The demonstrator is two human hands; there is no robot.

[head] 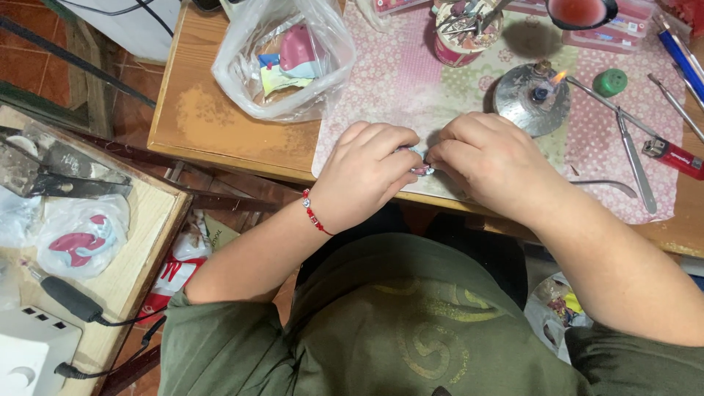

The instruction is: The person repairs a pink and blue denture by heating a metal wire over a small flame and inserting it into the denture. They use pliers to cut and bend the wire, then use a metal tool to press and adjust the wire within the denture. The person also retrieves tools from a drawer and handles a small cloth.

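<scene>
Small pinkish piece (421,167) sits pinched between both hands at the desk's (220,125) near edge; left hand (364,174) and right hand (490,163) curl tight around it. Beyond, a burner (532,99) flickers, a plastic bag (282,55) behind.

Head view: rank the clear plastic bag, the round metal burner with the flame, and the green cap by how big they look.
1. Clear plastic bag, largest by far.
2. Round metal burner, mid-sized.
3. Green cap, smallest.
All three lie on the wooden table at similar distance, so the order seems sound.
</scene>
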